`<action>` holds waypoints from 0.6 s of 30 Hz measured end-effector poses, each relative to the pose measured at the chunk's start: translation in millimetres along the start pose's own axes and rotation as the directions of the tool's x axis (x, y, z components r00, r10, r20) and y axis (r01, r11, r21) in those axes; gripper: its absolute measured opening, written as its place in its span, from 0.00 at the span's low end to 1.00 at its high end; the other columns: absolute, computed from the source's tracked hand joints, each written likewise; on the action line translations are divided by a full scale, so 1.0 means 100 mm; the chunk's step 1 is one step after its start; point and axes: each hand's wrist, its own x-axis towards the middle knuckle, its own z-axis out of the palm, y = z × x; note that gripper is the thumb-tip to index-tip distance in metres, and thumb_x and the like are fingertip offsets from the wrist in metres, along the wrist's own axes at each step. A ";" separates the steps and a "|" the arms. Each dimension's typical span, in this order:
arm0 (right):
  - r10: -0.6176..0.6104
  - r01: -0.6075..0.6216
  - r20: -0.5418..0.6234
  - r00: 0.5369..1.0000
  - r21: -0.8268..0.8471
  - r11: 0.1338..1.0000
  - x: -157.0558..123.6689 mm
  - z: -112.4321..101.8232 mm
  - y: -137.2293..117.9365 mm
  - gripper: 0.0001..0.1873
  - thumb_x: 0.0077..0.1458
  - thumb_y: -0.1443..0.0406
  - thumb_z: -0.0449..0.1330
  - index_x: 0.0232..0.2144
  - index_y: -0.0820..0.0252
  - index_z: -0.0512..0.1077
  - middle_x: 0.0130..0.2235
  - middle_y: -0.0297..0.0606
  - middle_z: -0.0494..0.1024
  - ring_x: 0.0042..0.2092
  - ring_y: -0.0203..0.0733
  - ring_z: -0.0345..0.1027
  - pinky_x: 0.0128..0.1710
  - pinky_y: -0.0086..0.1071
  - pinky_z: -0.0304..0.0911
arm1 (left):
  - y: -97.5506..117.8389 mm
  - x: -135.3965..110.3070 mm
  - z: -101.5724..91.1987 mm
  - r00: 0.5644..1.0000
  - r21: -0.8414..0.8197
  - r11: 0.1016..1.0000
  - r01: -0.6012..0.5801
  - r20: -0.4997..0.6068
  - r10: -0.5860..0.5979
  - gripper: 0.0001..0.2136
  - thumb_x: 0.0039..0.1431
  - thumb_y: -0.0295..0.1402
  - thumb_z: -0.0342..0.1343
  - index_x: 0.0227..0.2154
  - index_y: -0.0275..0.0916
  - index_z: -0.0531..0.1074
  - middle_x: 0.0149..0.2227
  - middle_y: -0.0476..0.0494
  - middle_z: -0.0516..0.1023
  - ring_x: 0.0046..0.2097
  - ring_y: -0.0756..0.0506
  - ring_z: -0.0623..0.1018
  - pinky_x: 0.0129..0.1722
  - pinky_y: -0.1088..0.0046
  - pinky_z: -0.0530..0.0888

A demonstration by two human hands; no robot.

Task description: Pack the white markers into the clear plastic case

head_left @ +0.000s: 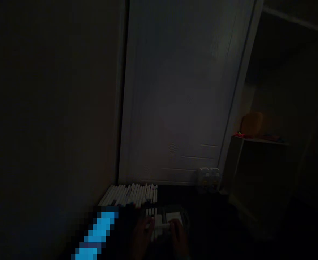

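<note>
The scene is very dark. My left hand [142, 231] and my right hand [179, 233] are low in the middle of the view, both around a small white object [163, 226] that lies between them. Their fingers look curled on it, but the dimness hides the grip. Under the hands sits a dark tray or case with a pale panel [173, 216]. Just beyond, a row of several white tube-like pieces [132, 195] lies side by side on the floor.
A pale door [180, 90] rises straight ahead, with a dark wall [50, 108] to its left. Small white boxes [209, 175] stand at the door's foot. A low shelf [256, 142] with an orange thing [252, 124] stands right. A bright blue pixelated patch [98, 233] shows at the lower left.
</note>
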 end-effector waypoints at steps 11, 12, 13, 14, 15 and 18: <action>0.001 -0.001 0.000 1.000 0.024 1.000 0.01 0.02 -0.02 0.20 0.56 0.50 0.49 0.35 0.57 0.71 0.35 0.38 0.76 0.37 0.41 0.70 0.37 0.28 0.64 | -0.11 -0.01 0.02 0.996 0.009 0.996 0.092 0.014 -0.092 0.19 0.51 0.48 0.48 0.35 0.40 0.75 0.40 0.43 0.78 0.45 0.43 0.76 0.46 0.70 0.72; 0.007 -0.007 -0.008 1.000 0.024 1.000 0.01 0.02 -0.04 0.20 0.56 0.49 0.49 0.35 0.56 0.72 0.35 0.38 0.76 0.37 0.41 0.70 0.37 0.28 0.64 | -0.12 -0.01 0.03 0.994 -0.003 0.995 0.104 0.017 -0.104 0.20 0.51 0.48 0.48 0.35 0.39 0.75 0.40 0.42 0.78 0.45 0.43 0.76 0.45 0.70 0.72; 0.016 -0.015 -0.019 1.000 0.021 1.000 0.01 0.02 -0.06 0.21 0.56 0.49 0.49 0.35 0.56 0.72 0.35 0.38 0.76 0.37 0.42 0.70 0.37 0.28 0.64 | -0.12 -0.01 0.03 0.994 -0.014 0.994 0.112 0.023 -0.111 0.20 0.51 0.48 0.47 0.35 0.39 0.75 0.40 0.42 0.78 0.44 0.44 0.76 0.45 0.70 0.72; 0.024 -0.023 -0.028 0.999 0.016 1.000 0.01 0.01 -0.07 0.21 0.55 0.48 0.49 0.35 0.56 0.72 0.35 0.38 0.76 0.38 0.42 0.70 0.38 0.29 0.64 | -0.12 -0.01 0.03 0.993 -0.021 0.993 0.112 0.031 -0.111 0.20 0.51 0.48 0.47 0.36 0.39 0.75 0.40 0.42 0.78 0.44 0.44 0.76 0.45 0.70 0.72; 0.029 -0.029 -0.028 0.999 0.010 1.000 0.01 0.01 -0.08 0.21 0.55 0.48 0.49 0.34 0.55 0.72 0.35 0.38 0.76 0.38 0.42 0.70 0.38 0.29 0.64 | -0.12 -0.01 0.03 0.994 -0.026 0.994 0.106 0.038 -0.105 0.20 0.52 0.47 0.47 0.36 0.39 0.74 0.41 0.42 0.78 0.45 0.44 0.76 0.45 0.70 0.72; 0.022 -0.022 -0.006 1.000 0.007 1.000 0.01 0.02 -0.07 0.20 0.56 0.49 0.48 0.33 0.55 0.72 0.34 0.38 0.76 0.37 0.43 0.70 0.38 0.31 0.64 | -0.11 -0.01 0.03 0.995 -0.036 0.995 0.093 0.049 -0.091 0.18 0.53 0.46 0.47 0.36 0.40 0.74 0.40 0.43 0.78 0.44 0.43 0.76 0.45 0.69 0.72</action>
